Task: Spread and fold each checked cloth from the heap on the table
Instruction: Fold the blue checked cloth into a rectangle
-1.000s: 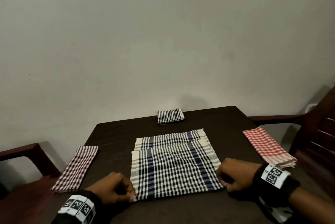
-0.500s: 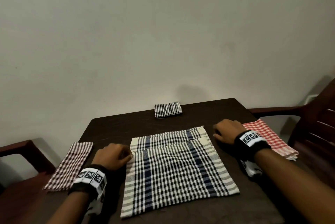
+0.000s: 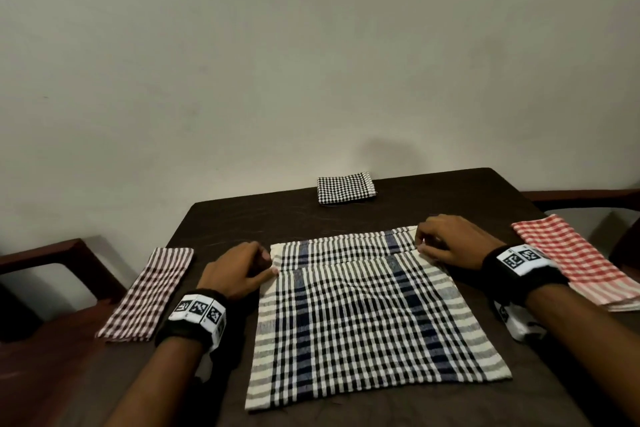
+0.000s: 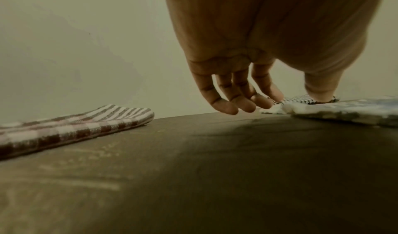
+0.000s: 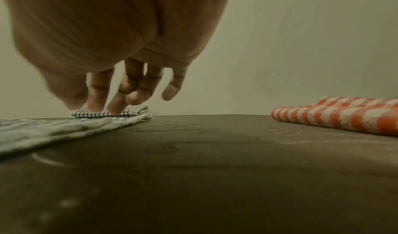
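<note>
Right now the blue-and-black checked cloth (image 3: 374, 319) lies flat mid-worktop (image 3: 242, 219), its top layer stopping short of the far edge. Both hands sit at that layer's far corners: the left hand (image 3: 239, 271) pinches the left corner, the right hand (image 3: 446, 243) has curled fingertips (image 5: 96, 104) on the right one. To fold well, I'd say lift both corners together, keep the edge taut, and match edges squarely before pressing the crease.
</note>
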